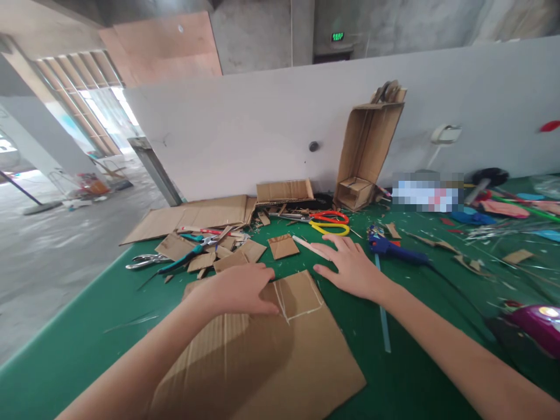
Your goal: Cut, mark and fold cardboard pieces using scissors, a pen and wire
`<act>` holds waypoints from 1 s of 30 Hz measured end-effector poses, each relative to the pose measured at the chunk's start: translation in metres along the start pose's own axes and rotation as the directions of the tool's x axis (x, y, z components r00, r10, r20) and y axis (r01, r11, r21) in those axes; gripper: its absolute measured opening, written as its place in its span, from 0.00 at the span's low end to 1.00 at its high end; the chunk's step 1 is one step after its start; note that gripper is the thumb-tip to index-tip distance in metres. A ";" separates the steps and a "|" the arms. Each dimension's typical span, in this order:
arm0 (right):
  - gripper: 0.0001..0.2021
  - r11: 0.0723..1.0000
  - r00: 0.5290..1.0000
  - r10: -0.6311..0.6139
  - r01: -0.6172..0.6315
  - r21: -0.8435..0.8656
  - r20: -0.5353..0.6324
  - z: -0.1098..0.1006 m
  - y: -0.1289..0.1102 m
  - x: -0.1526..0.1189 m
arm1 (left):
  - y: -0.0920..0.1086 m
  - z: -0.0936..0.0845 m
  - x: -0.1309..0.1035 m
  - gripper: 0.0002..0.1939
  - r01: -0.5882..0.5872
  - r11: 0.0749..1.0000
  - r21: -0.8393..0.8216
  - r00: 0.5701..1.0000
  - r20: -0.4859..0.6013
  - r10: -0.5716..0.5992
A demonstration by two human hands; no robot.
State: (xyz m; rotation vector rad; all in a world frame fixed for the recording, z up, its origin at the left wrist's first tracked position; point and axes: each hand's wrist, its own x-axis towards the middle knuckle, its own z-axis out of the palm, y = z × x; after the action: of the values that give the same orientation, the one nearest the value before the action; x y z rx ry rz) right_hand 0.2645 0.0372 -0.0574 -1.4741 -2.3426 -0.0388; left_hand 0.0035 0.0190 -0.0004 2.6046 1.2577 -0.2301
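Note:
A large brown cardboard sheet (306, 356) lies in front of me on the green table. White lines (301, 315) mark out a four-sided shape near its far right corner. My left hand (242, 289) rests on the far part of the sheet, thumb apart from the fingers. To the right of the sheet, my right hand (350, 265) is spread low over the table with its fingertips at a white pen (308, 246); whether they touch it I cannot tell. A small cardboard square (283, 247) lies just beyond the sheet, between my hands.
Scissors with red and yellow handles (330, 223), teal-handled pliers (186, 259) and cardboard scraps (234, 259) lie beyond my hands. A blue glue gun (398, 251) is at the right, with its cord trailing. A tall cardboard structure (367, 146) stands against the white partition (262, 128).

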 end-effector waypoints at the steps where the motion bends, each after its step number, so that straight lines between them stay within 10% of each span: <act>1: 0.22 0.999 1.000 0.029 -0.029 -0.026 0.001 0.000 0.003 0.005 | 0.002 0.000 -0.001 0.26 0.006 1.000 -0.008 1.000 0.023 -0.006; 16: 0.17 0.947 0.948 0.290 -0.265 -0.181 0.132 0.008 0.045 0.110 | -0.018 -0.054 -0.031 0.25 -0.026 0.945 -0.327 0.951 0.282 0.124; 26: 0.25 0.904 0.920 0.379 -0.390 0.172 0.095 -0.034 0.034 0.075 | 0.000 -0.073 -0.066 0.27 -0.025 0.962 -0.271 0.983 -0.179 -0.025; 28: 0.29 0.813 0.911 0.367 -0.413 0.410 0.191 -0.045 0.025 0.063 | 0.000 -0.075 -0.068 0.26 0.014 0.958 -0.287 0.955 -0.281 -0.098; 30: 0.33 0.502 0.893 0.303 -0.447 0.740 0.333 -0.054 0.012 0.048 | -0.003 -0.080 -0.068 0.24 0.006 0.956 -0.293 0.934 -0.341 -0.111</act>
State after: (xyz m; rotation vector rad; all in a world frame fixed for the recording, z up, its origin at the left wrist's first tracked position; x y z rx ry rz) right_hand 0.2725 0.0723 0.0067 -1.4368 -1.6336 1.1602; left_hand -0.0382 -0.0074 0.0923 2.4214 1.3618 0.4057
